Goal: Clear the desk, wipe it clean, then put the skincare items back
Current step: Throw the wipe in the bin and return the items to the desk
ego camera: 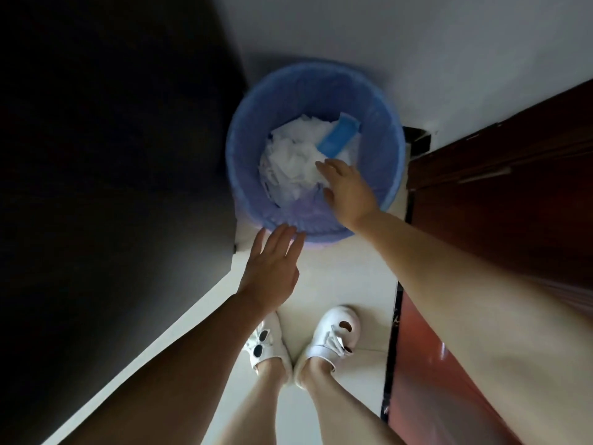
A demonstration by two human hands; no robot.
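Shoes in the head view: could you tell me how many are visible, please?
2: left shoe and right shoe, side by side on the floor below the bin. Neither is hidden.

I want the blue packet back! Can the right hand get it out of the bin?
Probably yes. The right hand is open over the bin, and the blue packet lies on top of the white tissues, uncovered.
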